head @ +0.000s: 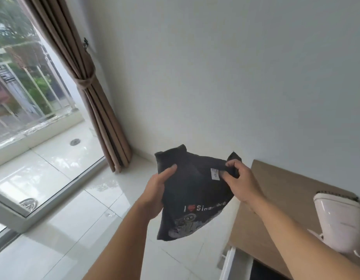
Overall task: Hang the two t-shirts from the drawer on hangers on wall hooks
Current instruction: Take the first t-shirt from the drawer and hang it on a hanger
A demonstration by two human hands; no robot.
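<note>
Bare forearms, no sleeves, hands (156,190) ringless

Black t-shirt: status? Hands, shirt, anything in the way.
Left hand grips black t-shirt at one side; right hand pinches collar by the label. Shirt bunched, held in the air, no hanger in view. Nothing in the way.

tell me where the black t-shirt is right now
In the head view, lower centre: the black t-shirt is held up between the left hand and right hand.

Matt cloth t-shirt (193,190) — glossy floor tiles (74,229).
</note>
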